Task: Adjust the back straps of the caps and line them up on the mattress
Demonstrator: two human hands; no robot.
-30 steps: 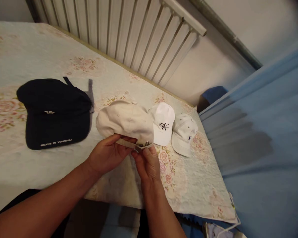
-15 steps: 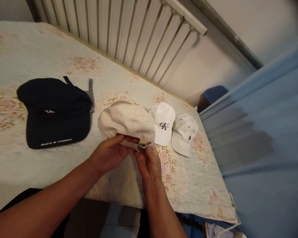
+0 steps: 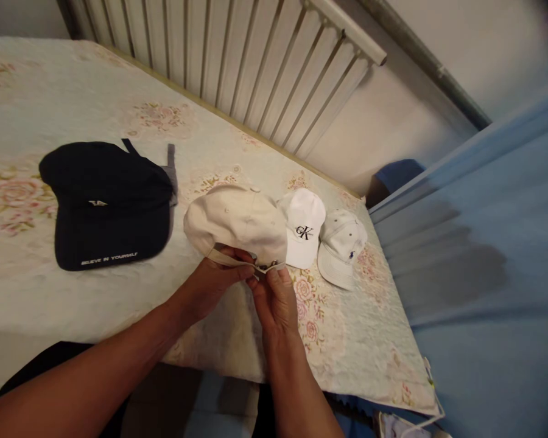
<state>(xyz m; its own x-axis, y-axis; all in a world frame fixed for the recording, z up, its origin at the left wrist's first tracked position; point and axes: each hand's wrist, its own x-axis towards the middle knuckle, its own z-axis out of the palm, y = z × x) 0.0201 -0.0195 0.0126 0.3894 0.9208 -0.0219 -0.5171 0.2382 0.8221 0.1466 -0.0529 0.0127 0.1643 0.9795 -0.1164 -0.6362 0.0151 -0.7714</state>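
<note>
A cream baseball cap (image 3: 237,219) is held over the bed, its back opening and strap (image 3: 231,260) facing me. My left hand (image 3: 214,280) pinches the strap near the middle, thumb on the near side and fingers inside the opening. Closed on the strap's right end beside the metal buckle (image 3: 268,266) is my right hand (image 3: 276,295). The fingertips of both hands almost meet at the buckle; the strap's loose end is partly hidden by them. Just beyond the right hand lies a white cap (image 3: 305,222) with black letters.
Another white cap (image 3: 342,243) with a small blue logo lies farther right. A black cap (image 3: 112,207) rests on the left of the floral bedspread (image 3: 155,158). A white radiator (image 3: 237,61) stands behind; a blue curtain (image 3: 484,274) hangs at the right.
My left hand has slid right along the strap towards the buckle, its thumb now pressing there. My right hand stays in place on the cap. The view has shifted slightly.
</note>
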